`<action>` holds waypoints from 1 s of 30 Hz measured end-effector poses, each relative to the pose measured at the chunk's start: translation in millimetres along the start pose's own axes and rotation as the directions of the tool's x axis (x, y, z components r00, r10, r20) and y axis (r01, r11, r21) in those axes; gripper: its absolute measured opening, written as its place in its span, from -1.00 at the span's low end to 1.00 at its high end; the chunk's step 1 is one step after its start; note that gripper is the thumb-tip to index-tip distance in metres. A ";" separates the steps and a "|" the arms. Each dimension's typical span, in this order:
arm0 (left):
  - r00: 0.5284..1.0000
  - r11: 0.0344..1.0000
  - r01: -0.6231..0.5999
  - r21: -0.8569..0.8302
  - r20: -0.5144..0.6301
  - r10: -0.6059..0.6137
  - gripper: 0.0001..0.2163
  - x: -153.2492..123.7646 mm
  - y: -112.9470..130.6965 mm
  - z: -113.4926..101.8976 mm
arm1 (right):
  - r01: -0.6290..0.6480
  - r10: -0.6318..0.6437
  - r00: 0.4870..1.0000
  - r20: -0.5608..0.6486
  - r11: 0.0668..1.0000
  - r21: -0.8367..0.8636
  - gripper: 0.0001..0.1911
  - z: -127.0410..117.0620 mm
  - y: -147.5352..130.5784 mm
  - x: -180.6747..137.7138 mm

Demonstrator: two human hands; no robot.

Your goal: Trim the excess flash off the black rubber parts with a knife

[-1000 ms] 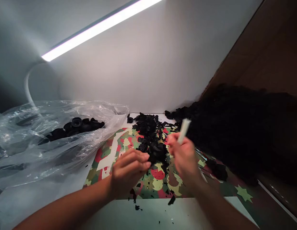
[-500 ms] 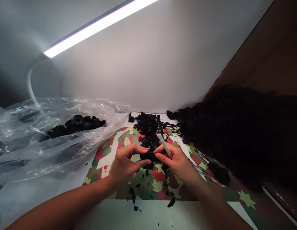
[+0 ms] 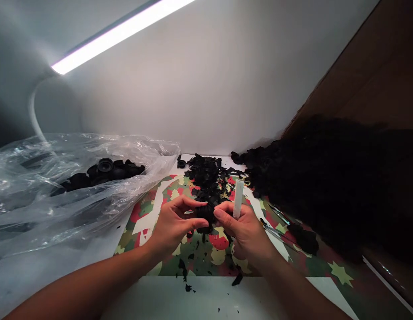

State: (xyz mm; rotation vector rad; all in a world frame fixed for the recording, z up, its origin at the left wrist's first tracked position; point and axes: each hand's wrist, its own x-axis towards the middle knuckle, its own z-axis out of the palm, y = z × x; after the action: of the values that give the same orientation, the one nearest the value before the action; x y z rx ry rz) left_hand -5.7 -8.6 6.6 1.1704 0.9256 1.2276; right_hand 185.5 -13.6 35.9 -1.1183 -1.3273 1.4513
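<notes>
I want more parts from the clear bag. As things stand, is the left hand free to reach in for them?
Probably not at once: the left hand is pinching a small black part. The bag lies open to its left with nothing between.

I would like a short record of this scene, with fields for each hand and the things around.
left hand: grips a small black part by the fingertips
right hand: holds a white handled tool, its tip at the part
surface: camouflage patterned mat littered with black trimmings
left side: clear plastic bag with black round parts
right side: big heap of black pieces
</notes>
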 end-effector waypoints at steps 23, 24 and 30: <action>0.585 -0.035 -0.033 0.999 0.048 0.810 -0.81 21.1 144.0 -107.0 | 0.177 -0.236 0.920 -0.314 0.963 -0.204 -0.72 -49.8 5.0 27.2; 0.642 -0.036 0.063 0.997 -0.013 0.766 -0.84 24.4 143.4 -122.7 | 0.153 -0.217 0.933 -0.286 0.961 -0.231 -0.66 -52.8 2.8 28.6; 0.705 0.026 0.009 1.000 -0.025 0.709 -0.76 22.9 146.7 -141.1 | 0.191 -0.183 0.979 0.092 0.652 -0.733 -0.93 -57.3 -5.5 41.8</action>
State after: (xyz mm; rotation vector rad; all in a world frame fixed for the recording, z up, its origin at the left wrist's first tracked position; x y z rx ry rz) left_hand -168.7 29.6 124.6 2.3593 2.2454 1.3688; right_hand 231.3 40.9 36.5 -1.4089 -2.0689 0.7341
